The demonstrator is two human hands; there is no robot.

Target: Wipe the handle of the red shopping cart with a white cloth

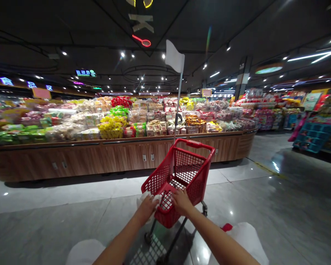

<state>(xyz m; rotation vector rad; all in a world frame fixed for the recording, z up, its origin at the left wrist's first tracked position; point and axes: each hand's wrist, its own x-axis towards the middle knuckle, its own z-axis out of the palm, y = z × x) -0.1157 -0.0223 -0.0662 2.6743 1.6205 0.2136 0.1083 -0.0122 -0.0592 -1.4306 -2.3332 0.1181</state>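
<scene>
Left hand: white wad (141, 198) is clutched in the left hand (148, 207), right at the near left edge of the cart; cloth or plastic, can't be told
Right hand: fingers of the right hand (181, 201) are laid over the cart's near edge, just beside the left; how tightly it's gripped can't be made out
Cart: red cart (202, 180) is parked dead ahead, between the arms and the counter, and both hands are kept at its near end
Flag: white flag (174, 57) is held up on a thin pole (179, 92) rising by the cart's far side
Counter: wood-fronted counter (124, 156) is piled with packs (113, 127), loads of colours
Off right: blue rack (314, 134) is seen
Overhead: red spoon sign (146, 42) is lit up
</scene>
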